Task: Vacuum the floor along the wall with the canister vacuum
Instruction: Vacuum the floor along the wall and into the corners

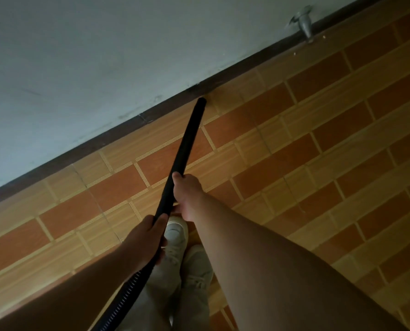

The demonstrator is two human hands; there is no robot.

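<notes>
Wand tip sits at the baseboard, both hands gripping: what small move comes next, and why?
Probably slide the wand rightward along the baseboard: pale crumbs lie beside it near the metal pipe, beyond the tip.

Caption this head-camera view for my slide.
Left hand and right hand grip a black vacuum wand, tip near the baseboard, tiled floor.

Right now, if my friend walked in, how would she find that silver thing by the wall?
Find the pale wall and follow its dark baseboard rightwards, past the tip of the black vacuum wand. Near the far end a grey metal fitting sticks out above the tiled floor. It is the only shiny metal thing there.
</notes>
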